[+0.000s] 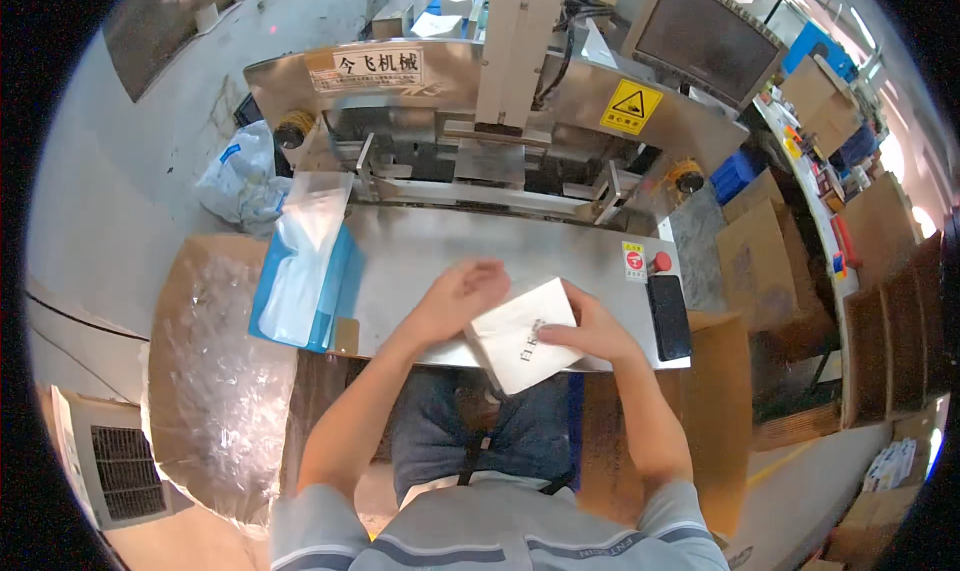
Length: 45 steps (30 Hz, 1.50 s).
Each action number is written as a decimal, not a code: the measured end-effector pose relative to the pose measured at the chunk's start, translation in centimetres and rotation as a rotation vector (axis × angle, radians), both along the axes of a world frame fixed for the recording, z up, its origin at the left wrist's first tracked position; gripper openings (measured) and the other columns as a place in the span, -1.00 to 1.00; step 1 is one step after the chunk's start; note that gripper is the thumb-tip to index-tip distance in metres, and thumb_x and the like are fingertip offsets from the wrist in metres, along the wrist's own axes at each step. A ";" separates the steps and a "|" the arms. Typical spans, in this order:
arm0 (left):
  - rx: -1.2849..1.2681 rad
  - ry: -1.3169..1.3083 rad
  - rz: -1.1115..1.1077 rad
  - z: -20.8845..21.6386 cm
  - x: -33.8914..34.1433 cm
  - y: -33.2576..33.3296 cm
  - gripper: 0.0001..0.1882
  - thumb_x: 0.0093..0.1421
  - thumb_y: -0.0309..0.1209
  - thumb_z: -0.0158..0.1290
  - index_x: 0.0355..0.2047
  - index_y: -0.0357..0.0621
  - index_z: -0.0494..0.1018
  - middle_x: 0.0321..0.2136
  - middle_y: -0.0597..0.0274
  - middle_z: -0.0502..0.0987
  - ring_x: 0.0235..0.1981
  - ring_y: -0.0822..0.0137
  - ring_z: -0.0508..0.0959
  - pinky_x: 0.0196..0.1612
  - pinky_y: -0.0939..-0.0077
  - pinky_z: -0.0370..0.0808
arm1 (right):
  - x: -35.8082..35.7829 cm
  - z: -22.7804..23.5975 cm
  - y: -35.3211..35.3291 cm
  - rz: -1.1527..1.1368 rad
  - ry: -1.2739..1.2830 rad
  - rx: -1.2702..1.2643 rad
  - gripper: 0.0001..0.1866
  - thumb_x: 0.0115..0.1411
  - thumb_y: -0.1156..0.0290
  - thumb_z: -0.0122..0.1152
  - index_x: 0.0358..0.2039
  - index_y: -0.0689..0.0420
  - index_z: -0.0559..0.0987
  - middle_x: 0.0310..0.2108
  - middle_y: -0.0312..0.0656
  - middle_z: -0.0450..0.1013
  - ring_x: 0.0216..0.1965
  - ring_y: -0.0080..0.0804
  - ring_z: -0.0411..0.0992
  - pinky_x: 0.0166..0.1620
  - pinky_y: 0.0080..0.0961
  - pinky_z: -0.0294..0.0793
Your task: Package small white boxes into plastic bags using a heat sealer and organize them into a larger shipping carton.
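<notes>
Both hands (pixel 458 299) at a white box (pixel 520 343), right thumb (pixel 562 336) on top

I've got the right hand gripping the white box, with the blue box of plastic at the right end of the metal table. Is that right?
Not quite: the blue box of plastic is at the left end of the metal table, as the head view shows. The right hand does grip the white box.

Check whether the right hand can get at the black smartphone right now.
Probably, reach-wise: nothing visible stands between the right hand and the black smartphone on the metal tabletop. That hand holds the white box, though, so it likely must let go first.
</notes>
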<state>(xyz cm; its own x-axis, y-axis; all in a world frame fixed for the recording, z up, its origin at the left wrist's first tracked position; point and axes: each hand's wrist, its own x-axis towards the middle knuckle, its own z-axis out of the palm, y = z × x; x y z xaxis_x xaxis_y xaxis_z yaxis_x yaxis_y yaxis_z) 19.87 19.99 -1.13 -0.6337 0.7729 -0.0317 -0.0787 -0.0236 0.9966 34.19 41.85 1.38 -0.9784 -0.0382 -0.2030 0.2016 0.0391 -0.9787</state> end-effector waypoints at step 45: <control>-0.431 1.229 -0.097 -4.9 9.6 10.9 -0.91 0.29 -0.61 -0.03 -0.23 -0.23 0.46 0.07 -0.14 0.54 0.19 -0.19 0.46 0.32 -0.12 0.21 | 37.7 -44.8 24.5 -1.402 -0.657 -0.604 -0.34 0.32 -0.15 0.11 0.14 0.18 0.42 0.04 -0.03 0.45 -0.09 -0.06 0.51 0.00 0.01 0.59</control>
<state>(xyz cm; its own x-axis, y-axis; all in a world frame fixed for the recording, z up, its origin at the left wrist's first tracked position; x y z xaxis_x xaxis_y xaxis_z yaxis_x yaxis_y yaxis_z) 29.50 30.88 -6.04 -0.3684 0.8897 0.2698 0.8998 0.2682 0.3440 71.89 66.31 -43.45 -0.0779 0.5182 -0.8517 0.1073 -0.8450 -0.5239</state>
